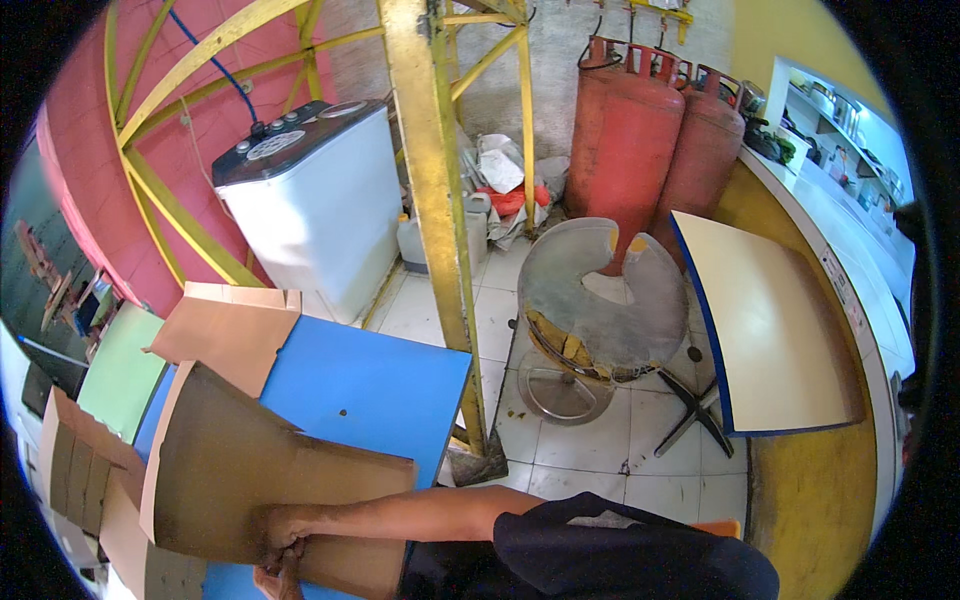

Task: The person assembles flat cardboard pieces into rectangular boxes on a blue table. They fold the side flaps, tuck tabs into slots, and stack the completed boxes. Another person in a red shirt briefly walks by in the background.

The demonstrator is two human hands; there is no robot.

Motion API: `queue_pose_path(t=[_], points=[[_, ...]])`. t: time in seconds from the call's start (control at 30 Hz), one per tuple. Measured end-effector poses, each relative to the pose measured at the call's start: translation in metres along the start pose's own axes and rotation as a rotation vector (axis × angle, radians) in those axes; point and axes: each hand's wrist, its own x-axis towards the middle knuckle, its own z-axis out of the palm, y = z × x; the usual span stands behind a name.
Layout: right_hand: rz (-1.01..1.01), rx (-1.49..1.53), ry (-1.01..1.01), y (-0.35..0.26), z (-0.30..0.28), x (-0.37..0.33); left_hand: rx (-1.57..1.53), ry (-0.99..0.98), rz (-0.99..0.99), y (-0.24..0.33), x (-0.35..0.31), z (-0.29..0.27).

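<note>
A large brown cardboard sheet (230, 450) with bent flaps lies over a blue tabletop (370, 380) at the lower left. My right arm reaches across it from the right, in a dark sleeve. My right hand (284, 524) is on the cardboard, its fingers bent and closed. Just below it, my left hand (279, 578) shows only in part, fingers pressed together and meeting those of the right. Whatever is between the fingers is too small or hidden to name.
A yellow metal post (435, 230) rises beside the table. Behind are a white washing machine (320, 200) and red gas cylinders (622, 140). A round grey seat with a notch (590, 290) stands on the tiled floor. A cream board (770, 330) leans against the counter (830, 220).
</note>
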Motion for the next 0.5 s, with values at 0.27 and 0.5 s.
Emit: queue_pose_path(t=[0.27,0.5], points=[[0.02,-0.05,-0.019,-0.009,-0.009,0.014,-0.231,0.195,-0.241,0.021,-0.01,-0.002],[-0.082,0.009,-0.034,-0.027,0.004,-0.019,-0.443,0.249,-0.35,-0.004,-0.022,0.013]])
